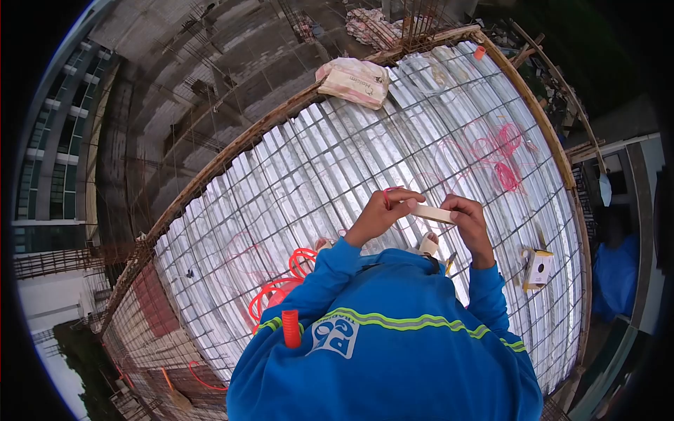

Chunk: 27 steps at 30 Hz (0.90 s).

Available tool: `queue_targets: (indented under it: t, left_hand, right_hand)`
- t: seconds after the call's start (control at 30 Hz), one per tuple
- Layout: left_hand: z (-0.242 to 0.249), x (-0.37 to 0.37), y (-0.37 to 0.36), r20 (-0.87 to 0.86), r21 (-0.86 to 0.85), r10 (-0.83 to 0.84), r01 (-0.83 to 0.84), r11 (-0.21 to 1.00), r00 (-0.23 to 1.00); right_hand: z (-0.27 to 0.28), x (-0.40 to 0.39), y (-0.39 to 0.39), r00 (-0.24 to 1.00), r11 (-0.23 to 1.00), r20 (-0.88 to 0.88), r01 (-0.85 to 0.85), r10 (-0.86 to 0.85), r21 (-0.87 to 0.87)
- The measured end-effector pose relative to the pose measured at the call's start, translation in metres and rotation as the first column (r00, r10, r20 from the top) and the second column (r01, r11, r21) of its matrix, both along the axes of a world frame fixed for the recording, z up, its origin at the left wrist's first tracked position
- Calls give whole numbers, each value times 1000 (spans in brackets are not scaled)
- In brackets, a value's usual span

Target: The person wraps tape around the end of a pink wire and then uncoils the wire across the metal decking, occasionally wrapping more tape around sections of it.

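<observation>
My left hand [383, 212] is closed, with thumb and fingers pinching one end of a flat cream-coloured bar [433, 213]. The other end of this bar sits in the closed fingers of my right hand [469, 219], so it spans the gap between both hands. Its exact kind cannot be made out. A pink string or band [387, 199] loops around a finger of my left hand. Below the hands, a small yellow-and-dark tool [450, 264] shows beside my blue shirt [421, 351]. Parts of my feet show under the hands.
Ribbed metal decking [337, 175] lies under a rebar grid, bordered by a timber edge [225, 144]. Pink string [507, 177] lies tangled to the right. A white-and-yellow box [538, 271], a sack [355, 81], orange-red tubing [263, 298] and an orange corrugated pipe [290, 329] are around me.
</observation>
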<state>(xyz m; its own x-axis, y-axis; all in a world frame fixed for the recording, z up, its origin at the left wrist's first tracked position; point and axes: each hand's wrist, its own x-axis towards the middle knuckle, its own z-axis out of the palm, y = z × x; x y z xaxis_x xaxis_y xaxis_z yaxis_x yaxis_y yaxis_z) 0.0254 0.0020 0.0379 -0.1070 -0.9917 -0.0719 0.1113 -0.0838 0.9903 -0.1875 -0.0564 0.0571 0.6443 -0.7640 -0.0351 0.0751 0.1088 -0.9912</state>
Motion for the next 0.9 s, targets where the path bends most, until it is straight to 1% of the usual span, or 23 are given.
queue_targets:
  t: [0.03, 0.07, 0.13, 0.17, 0.2, 0.23, 0.27, 0.3, 0.33, 0.37, 0.43, 0.47, 0.5, 0.57, 0.6, 0.63, 0.67, 0.7, 0.77, 0.8, 0.83, 0.87, 0.9]
  left_hand:
    - [1, 0, 3, -84, 28, -127, 130, 991, 988]
    - [0, -1, 5, -43, 48, -176, 178, 983, 983]
    - [13, -1, 10, -45, 33, -195, 196, 980, 980]
    - [18, -1, 12, -46, 12, -199, 200, 980, 979]
    - [16, -4, 13, -76, -40, -112, 109, 993, 991]
    - [14, -6, 12, -73, -43, -107, 104, 994, 992]
    - [13, -7, 12, -88, -44, -3, -1, 999, 996]
    - [12, -9, 11, -104, -44, 103, -108, 993, 989]
    - [7, -10, 11, -161, -26, 141, -147, 989, 977]
    - [6, -13, 11, -158, -31, 151, -157, 987, 976]
    - [6, -17, 13, -217, -31, 175, -186, 982, 960]
    - [-6, -17, 13, -144, -32, 166, -172, 984, 976]
    - [-5, -17, 14, -142, -31, 165, -171, 985, 976]
    - [0, -16, 14, -73, -136, 199, -208, 969, 977]
    - [9, -15, 15, -71, -137, 199, -208, 969, 977]
    - [21, -12, 18, -2, -134, 267, -265, 955, 964]
    - [28, -11, 19, 67, -135, 331, -320, 938, 941]
    - [29, -11, 18, 67, -137, 329, -318, 938, 942]
    - [30, -12, 19, 4, -284, 418, -400, 871, 908]
    - [29, -12, 20, 5, -284, 419, -401, 871, 908]
    - [28, -13, 20, 51, -345, 389, -349, 871, 920]
    - [27, -13, 21, 100, -401, 359, -293, 868, 928]
    - [30, -14, 21, 100, -400, 361, -294, 868, 927]
  right_hand:
    - [3, 0, -1, 1000, 1000, 0, 12, -12, 5]
    - [8, 2, -3, 999, 998, 8, -51, 51, -33]
    - [15, 2, -7, 989, 986, -12, -148, 148, -74]
    - [18, 10, -5, 989, 987, -10, -145, 145, -75]
    - [22, 25, 0, 986, 947, 1, 161, -167, -277]
    - [24, 35, 2, 889, 779, 77, 434, -451, -453]
    - [16, 33, 3, 836, 706, 89, 509, -541, -493]
    - [11, 34, 6, 801, 683, 131, 572, -584, -454]
    - [10, 35, 10, 837, 730, 90, 519, -540, -445]
    - [9, 38, 15, 869, 773, 49, 463, -493, -433]
    - [22, 53, 26, 921, 849, -84, 312, -380, -426]
    - [17, 55, 28, 942, 889, -58, 289, -329, -355]
    - [16, 57, 29, 960, 923, -28, 261, -280, -283]
    - [25, 61, 32, 959, 929, -3, 275, -284, -250]
    - [31, 62, 33, 957, 933, 20, 288, -290, -218]
    - [32, 61, 33, 956, 932, 22, 289, -292, -219]
    - [32, 57, 31, 954, 936, -25, 288, -299, -202]
    - [33, 55, 31, 950, 940, -72, 287, -304, -186]
    - [37, 52, 31, 952, 943, -96, 268, -291, -199]
    - [39, 51, 31, 953, 946, -121, 247, -276, -210]
    - [40, 50, 32, 954, 947, -122, 245, -274, -210]
    - [40, 49, 32, 962, 946, -124, 206, -243, -252]
    - [40, 49, 32, 969, 941, -127, 168, -213, -293]
